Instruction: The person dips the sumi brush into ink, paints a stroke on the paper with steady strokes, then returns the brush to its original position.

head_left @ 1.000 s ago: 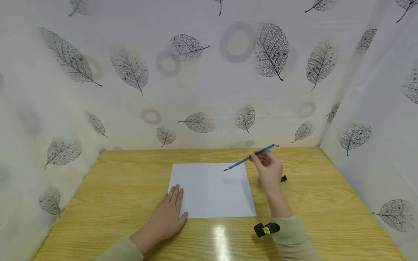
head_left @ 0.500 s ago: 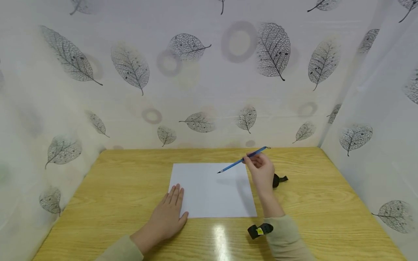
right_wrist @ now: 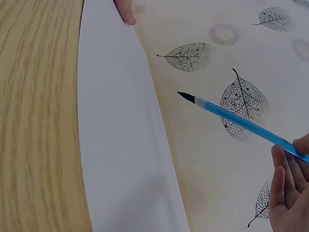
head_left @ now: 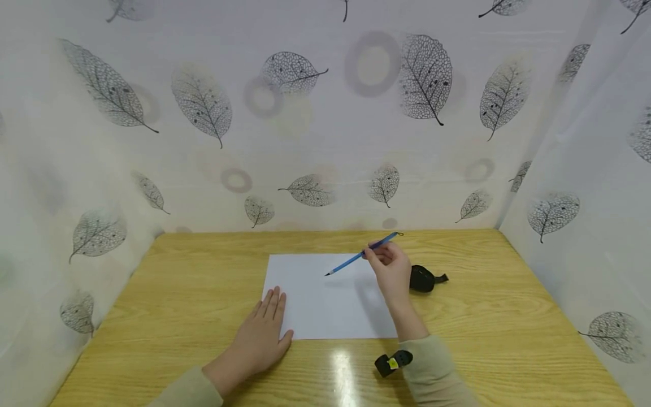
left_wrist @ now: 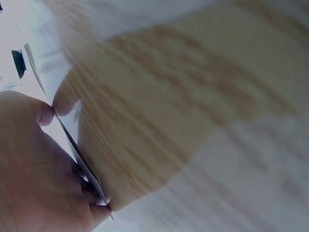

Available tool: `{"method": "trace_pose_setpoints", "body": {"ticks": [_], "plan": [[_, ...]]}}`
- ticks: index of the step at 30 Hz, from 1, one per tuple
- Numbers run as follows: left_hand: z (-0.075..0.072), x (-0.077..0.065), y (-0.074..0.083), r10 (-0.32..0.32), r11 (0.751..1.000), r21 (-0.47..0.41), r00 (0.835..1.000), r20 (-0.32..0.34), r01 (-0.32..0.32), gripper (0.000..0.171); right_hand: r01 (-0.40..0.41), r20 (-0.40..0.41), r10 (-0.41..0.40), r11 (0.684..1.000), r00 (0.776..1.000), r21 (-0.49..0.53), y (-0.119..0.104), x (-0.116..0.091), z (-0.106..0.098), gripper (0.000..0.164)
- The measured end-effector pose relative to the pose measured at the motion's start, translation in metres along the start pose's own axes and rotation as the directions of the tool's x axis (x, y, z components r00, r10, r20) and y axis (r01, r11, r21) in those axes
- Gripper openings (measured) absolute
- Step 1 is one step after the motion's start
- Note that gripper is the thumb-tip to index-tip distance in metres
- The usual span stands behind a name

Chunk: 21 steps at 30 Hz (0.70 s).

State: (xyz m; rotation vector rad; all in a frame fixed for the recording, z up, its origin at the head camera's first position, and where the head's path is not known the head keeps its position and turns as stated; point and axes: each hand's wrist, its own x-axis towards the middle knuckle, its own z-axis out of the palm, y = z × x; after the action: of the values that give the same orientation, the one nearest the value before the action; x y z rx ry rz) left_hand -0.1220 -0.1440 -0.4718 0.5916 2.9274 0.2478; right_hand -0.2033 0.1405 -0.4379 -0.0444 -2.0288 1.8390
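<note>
"Two hands are at the paper point(head_left: 320, 311), but only your right hand point(head_left: 394, 275) has the brush point(head_left: 351, 261): you pinch its shaft between thumb and fingers, well back from the tip point(right_wrist: 187, 97)."

"And your left hand point(head_left: 260, 338)?"

"You have it lying at the paper's near left corner, fingers straight and touching the paper, gripping nothing that shows."

"Which way does your brush run, measured against the paper?"

"Aslant. Its tail end rises to the right and shows past the paper's far edge; the tip slopes down leftward, over the paper's far half, about midway between the side edges."

"Does your tip touch?"

"No; in your right wrist view it stands clear above the paper. I'd judge your next move turns on that gap, and your right hand is the one placed to govern it. Your left is well apart from the brush."

"Anything close by you?"

"A black object point(head_left: 422, 279), just right of the paper, partly hidden behind your right hand. You can't tell from here what it is."
</note>
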Motion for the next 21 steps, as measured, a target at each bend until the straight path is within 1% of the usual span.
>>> {"method": "trace_pose_setpoints", "body": {"ticks": [9, 16, 21], "plan": [[-0.002, -0.001, 0.001, 0.0, 1.0, 0.011, 1.0, -0.001, 0.0, 0.076, 0.02, 0.025, -0.021, 1.0, 0.999, 0.015, 0.006, -0.005, 0.013, 0.013], [-0.001, -0.001, 0.0, 0.002, 1.0, 0.011, 1.0, -0.001, -0.002, 0.076, 0.008, 0.046, -0.008, 1.0, 0.999, 0.007, 0.009, -0.008, 0.019, 0.014], [0.001, 0.0, 0.0, -0.005, 1.0, 0.018, 1.0, 0.009, 0.005, 0.077, 0.012, 0.053, -0.012, 1.0, 0.999, 0.004, 0.01, -0.011, 0.024, 0.012]]}}
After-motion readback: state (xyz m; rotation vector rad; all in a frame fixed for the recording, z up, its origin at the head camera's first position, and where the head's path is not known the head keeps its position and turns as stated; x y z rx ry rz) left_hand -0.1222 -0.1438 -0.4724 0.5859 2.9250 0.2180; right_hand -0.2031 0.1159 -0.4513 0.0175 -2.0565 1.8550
